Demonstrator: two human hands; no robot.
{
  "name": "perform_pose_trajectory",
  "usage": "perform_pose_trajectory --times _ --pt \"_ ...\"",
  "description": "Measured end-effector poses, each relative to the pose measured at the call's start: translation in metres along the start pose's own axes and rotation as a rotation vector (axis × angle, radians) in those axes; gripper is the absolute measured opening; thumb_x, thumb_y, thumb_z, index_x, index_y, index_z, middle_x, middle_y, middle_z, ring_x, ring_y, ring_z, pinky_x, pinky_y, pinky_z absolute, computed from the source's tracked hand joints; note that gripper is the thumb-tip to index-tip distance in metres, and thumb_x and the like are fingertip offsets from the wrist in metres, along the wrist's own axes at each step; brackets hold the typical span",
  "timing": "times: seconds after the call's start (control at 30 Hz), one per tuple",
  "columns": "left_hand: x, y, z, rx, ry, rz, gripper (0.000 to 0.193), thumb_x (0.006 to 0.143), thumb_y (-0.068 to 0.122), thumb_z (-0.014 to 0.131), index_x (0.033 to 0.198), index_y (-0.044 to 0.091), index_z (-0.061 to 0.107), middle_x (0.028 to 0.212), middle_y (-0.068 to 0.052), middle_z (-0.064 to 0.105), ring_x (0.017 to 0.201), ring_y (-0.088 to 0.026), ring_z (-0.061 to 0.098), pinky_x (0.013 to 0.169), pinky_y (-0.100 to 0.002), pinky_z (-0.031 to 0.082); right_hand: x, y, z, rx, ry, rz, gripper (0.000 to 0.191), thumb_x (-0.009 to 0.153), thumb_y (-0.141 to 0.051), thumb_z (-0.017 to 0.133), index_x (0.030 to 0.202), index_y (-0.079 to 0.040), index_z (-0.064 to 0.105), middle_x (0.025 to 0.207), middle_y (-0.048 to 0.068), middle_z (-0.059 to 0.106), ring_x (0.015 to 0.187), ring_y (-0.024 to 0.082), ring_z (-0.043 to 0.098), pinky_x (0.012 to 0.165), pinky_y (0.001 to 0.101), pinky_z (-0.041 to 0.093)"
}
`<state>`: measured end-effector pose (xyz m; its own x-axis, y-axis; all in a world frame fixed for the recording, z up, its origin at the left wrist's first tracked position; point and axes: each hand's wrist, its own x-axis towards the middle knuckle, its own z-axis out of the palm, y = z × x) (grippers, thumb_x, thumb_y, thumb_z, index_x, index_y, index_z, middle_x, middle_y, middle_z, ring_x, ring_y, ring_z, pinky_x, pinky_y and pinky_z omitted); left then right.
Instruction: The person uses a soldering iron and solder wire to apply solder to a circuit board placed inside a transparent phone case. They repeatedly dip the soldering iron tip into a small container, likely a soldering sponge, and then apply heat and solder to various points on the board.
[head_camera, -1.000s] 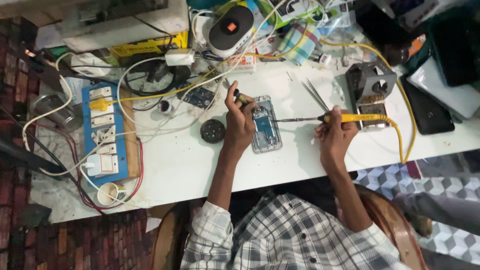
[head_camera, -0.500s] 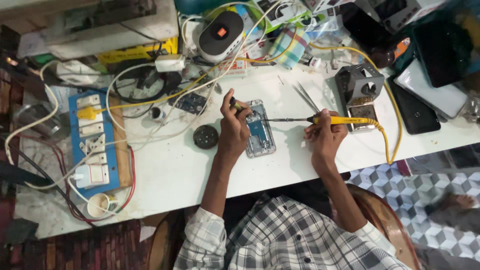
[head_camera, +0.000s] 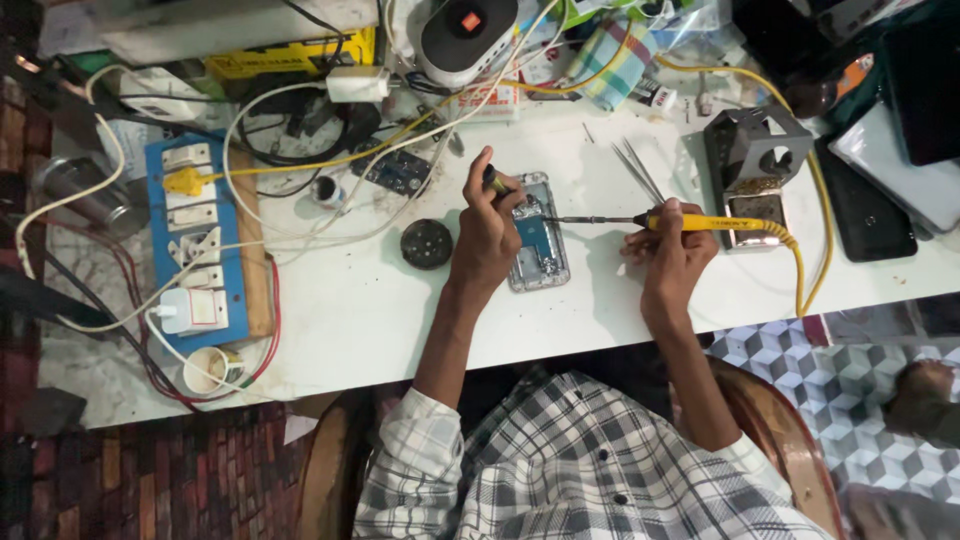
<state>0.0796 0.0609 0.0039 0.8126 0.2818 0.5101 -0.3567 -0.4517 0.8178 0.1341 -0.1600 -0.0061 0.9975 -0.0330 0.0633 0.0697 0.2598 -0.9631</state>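
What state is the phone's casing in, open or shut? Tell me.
Open. The phone lies flat on the table, insides exposed, soldering iron tip at them.

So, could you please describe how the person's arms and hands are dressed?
Both hands, the left hand and the right hand, are bare, without gloves. The forearms are uncovered; the sleeves of a grey-and-white checked shirt are rolled up near the elbows.

Bright, even light falls on the white table (head_camera: 380, 330) in the middle of the frame, with soft shadows under the forearms. The edges fall off dim, darkest at the far left. The lower right corner is blurred.
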Motion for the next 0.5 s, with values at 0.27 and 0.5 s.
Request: perform_pose_trajectory --times 0.27,0.5 --pt "-0.0003 0.0027 0.0018 -0.01 -0.005 -0.04 0.066 0.104 -0.011 0.044 0.161 0.007 0.015 0.108 -0.016 0.065 0.102 -0.028 0.073 0.095 -0.035 0.061 -0.0027 -0.0028 -0.0006 0.011 0.016 0.006 0.025 0.112 -0.025 0.056 0.1 -0.003 0.057 0.074 0.003 0.057 0.057 0.013 0.062 0.05 0.0262 0.047" --pt "0.0 0.0019 0.0052 0.01 0.02 0.052 0.067 0.106 -0.012 0.051 0.159 0.008 0.016 0.106 -0.014 0.066 0.098 -0.026 0.072 0.093 -0.036 0.059 -0.001 -0.0068 0.0015 0.008 0.031 -0.015 0.024 0.112 -0.023 0.058 0.098 -0.003 0.058 0.073 0.002 0.054 0.053 0.011 0.054 0.048 0.0254 0.04"
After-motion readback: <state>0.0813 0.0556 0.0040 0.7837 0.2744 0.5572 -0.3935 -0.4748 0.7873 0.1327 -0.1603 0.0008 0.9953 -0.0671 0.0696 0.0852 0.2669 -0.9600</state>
